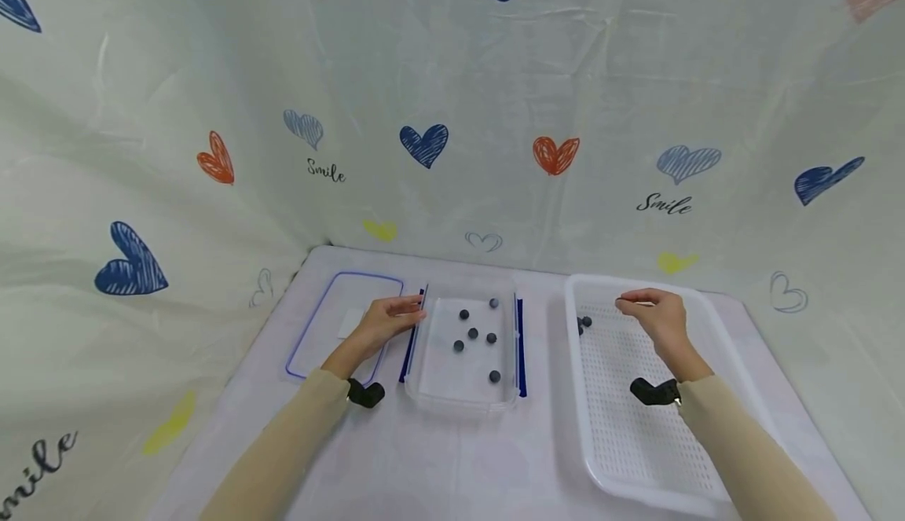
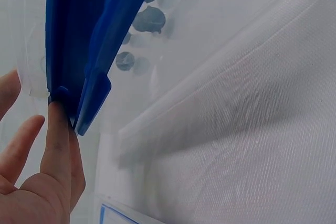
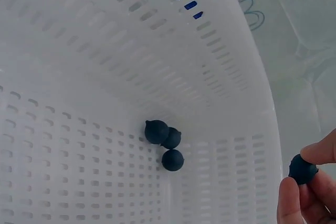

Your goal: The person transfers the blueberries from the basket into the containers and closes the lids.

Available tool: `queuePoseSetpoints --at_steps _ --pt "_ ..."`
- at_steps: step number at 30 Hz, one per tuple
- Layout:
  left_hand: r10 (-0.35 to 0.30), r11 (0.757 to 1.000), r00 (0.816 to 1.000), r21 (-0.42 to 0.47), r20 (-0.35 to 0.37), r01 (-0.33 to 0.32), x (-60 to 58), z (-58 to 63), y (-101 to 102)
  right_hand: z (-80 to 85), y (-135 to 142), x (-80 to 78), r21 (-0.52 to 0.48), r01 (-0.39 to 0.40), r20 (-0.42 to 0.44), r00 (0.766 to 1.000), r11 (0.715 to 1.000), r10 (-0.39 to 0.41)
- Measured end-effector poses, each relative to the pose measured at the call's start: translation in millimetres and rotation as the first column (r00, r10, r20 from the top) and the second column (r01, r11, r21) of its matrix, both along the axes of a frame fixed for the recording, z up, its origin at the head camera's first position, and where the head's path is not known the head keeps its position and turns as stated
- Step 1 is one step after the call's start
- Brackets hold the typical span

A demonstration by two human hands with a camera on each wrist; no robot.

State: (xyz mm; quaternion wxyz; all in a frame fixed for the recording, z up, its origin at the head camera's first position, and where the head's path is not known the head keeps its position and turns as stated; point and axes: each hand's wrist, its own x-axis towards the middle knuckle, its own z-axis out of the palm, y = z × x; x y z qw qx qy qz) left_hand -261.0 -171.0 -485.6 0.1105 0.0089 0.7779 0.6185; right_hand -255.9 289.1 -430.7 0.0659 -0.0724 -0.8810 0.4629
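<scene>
My right hand (image 1: 657, 321) pinches a dark blue blueberry (image 3: 303, 170) between thumb and fingers, above the far part of a white perforated basket (image 1: 581, 403). Lower down, in a corner of that basket, 3 more blueberries (image 3: 157, 131) lie together in the right wrist view. My left hand (image 1: 387, 321) is at the left side of a clear plastic box (image 1: 459, 405). Its extended fingers touch the blue side latch (image 2: 79, 35) hanging there. Several blueberries (image 1: 473, 333) are spread over the box floor.
Left of the box lies a clear lid (image 1: 332, 309) with a blue seal. The white-covered table (image 1: 452, 466) meets a curtain (image 1: 488, 191) printed with hearts at its back and left. The basket's raised walls stand to the right of the box.
</scene>
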Motion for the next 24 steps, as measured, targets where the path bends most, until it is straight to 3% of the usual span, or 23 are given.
queuePoseSetpoints --at_steps 12,24 --pt "0.038 0.999 0.999 -0.019 0.008 -0.038 0.8 -0.8 1 18.3 -8 2.5 -0.018 -0.038 -0.018 0.999 0.999 0.038" --pt "0.03 0.999 0.999 -0.02 0.011 -0.03 -0.5 0.1 2 32.7 -22 -0.4 -0.053 -0.099 -0.05 0.994 0.994 0.096"
